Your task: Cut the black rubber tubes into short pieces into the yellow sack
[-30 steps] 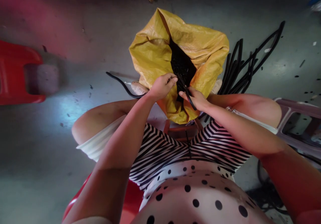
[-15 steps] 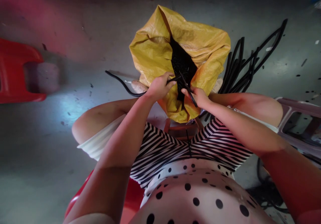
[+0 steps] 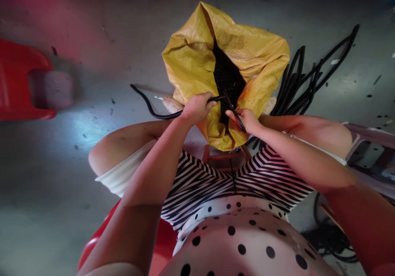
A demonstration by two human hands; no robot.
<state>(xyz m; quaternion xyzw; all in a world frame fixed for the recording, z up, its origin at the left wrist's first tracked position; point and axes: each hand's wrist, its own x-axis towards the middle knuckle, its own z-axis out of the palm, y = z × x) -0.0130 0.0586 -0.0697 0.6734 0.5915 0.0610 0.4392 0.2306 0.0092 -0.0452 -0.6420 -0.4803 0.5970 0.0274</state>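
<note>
My left hand [image 3: 198,108] is closed around a black flexible tube [image 3: 147,101]. One length of it trails out to the left past my wrist, and its short front end points right over the bag's mouth. In my right hand [image 3: 247,120] is a pair of dark scissors [image 3: 237,117], with the blades up against the tube's front end. How far apart the blades are is hard to see. Below both hands stands a yellow woven bag [image 3: 189,64], its top rolled outward. Small black pieces [image 3: 227,76] lie inside it.
More long black tubes [image 3: 298,82] lie on the floor right of the bag. A red plastic stool [image 3: 21,78] is at the far left. A greyish plastic stool or crate [image 3: 354,144] stands by my right knee. Black scraps dot the floor.
The whole view has shifted slightly, so the bag appears a little further right. Both hands stay over the bag's mouth, still holding the tube and the scissors.
</note>
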